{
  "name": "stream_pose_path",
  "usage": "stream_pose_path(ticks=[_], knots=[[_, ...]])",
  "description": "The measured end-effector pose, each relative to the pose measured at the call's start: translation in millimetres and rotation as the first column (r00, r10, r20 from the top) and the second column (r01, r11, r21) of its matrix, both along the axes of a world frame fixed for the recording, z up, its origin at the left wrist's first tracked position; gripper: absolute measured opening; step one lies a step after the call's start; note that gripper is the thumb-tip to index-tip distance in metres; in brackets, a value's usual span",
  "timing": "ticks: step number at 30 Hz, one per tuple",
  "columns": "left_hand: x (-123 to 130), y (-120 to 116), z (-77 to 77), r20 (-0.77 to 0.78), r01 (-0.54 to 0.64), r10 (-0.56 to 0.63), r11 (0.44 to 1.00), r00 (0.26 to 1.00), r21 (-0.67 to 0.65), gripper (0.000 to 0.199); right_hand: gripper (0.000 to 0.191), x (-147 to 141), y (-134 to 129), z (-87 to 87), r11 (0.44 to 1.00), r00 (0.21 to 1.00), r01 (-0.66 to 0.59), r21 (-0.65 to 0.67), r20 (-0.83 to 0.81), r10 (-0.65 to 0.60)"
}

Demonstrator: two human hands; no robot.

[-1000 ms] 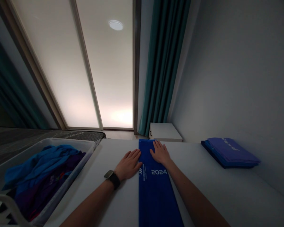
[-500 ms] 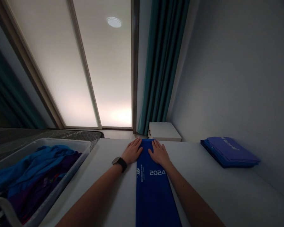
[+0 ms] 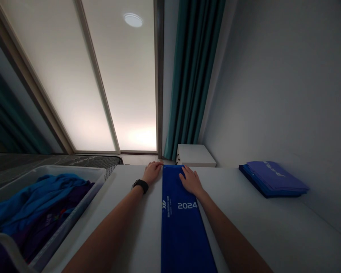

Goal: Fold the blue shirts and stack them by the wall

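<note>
A blue cloth (image 3: 184, 235) printed with "2024" lies folded into a long flat strip on the white table (image 3: 130, 227), running from the far edge toward me. My left hand (image 3: 152, 171), below a black watch, is at the strip's far left corner with its fingers bent together; whether cloth is between them is too small to tell. My right hand (image 3: 191, 180) rests on the strip's right edge near the far end, fingers spread flat.
At the left stands a clear plastic bin (image 3: 98, 172) with blue and purple clothes (image 3: 53, 189). A stack of folded clothes (image 3: 274, 178) lies at the right, by the wall. Beyond the table is a white cabinet (image 3: 196, 154).
My left hand has slid off the top of the strip to its far left corner, and its fingers have drawn together. My right hand remains on the cloth. The view has shifted slightly.
</note>
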State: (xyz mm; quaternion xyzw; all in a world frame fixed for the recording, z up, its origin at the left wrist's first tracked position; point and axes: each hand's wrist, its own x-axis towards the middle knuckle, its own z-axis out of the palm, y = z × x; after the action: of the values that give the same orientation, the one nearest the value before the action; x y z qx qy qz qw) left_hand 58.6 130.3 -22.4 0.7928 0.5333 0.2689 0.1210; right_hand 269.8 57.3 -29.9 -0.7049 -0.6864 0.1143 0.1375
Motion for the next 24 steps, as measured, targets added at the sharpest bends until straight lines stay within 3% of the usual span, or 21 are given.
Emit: stream_pose_path(ticks=[6, 12, 19, 24], knots=[[10.1, 7.4, -1.0, -0.026, 0.031, -0.032, 0.999, 0.999, -0.034, 0.03, 0.058, 3.1, 7.6, -9.0, 0.996, 0.999, -0.026, 0.08, -0.037, 0.029], [9.6, 8.7, -1.7, -0.053, 0.017, -0.018, 1.0, 0.998, -0.025, 0.026, 0.055, 7.4, 14.4, -12.4, 0.98, 0.988, -0.136, 0.149, -0.048, 0.144], [14.7, 6.0, -2.1, -0.105, 0.002, 0.0, 1.0, 0.994, 0.02, 0.024, 0.056, 0.5, 17.8, -3.8, 0.995, 0.995, -0.099, 0.001, -0.033, 0.099], [15.7, 1.8, -1.5, -0.129, 0.01, -0.004, 0.999, 0.992, 0.045, 0.024, 0.056, -7.4, 26.8, 3.4, 0.992, 0.99, -0.121, 0.043, 0.071, 0.118]])
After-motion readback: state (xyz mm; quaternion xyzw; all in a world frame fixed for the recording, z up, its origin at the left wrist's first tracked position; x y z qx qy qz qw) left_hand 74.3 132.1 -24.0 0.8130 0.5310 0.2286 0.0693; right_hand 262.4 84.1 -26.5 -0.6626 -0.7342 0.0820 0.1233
